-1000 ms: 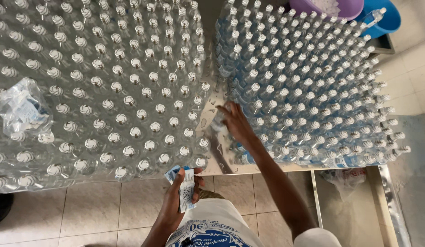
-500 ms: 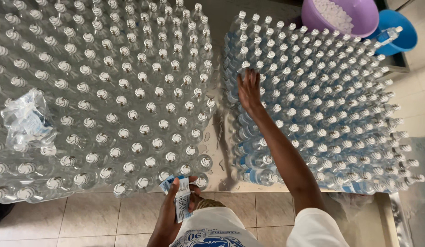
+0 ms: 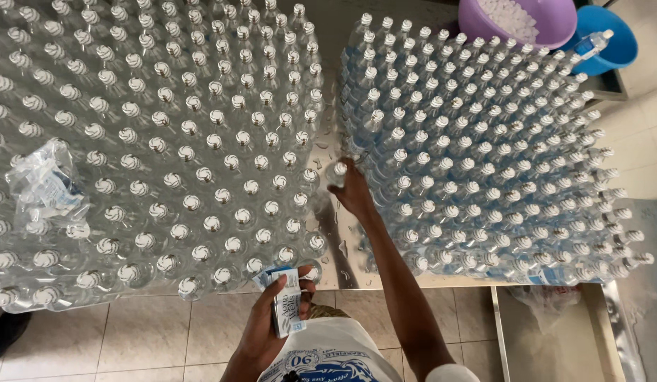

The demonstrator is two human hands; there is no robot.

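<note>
The right hand (image 3: 353, 192) is stretched forward over the steel bench (image 3: 340, 244), into the narrow bare lane that runs away from the person between two dense blocks of upright clear bottles. Its fingers are curled round a single capped bottle (image 3: 337, 172) standing in that lane, which shows cap-first from above, so its long axis runs vertically, toward the camera. This bottle sits just beside the near-left edge of the labelled bottle block (image 3: 484, 155) on the right, and across the gap from the unlabelled bottle block (image 3: 165, 141) on the left. The left hand (image 3: 272, 325) stays close to the body, well short of the bench edge, gripping a small stack of blue-and-white labels (image 3: 286, 301) between thumb and fingers. So the right hand is the nearer one by far; the left is well apart from the bottle, with the labels lying below and slightly left of it in view. A crumpled plastic bag (image 3: 45, 187) rests on the left block; a purple basin of caps (image 3: 516, 18) and a blue tub (image 3: 608, 35) stand at the far right.
</note>
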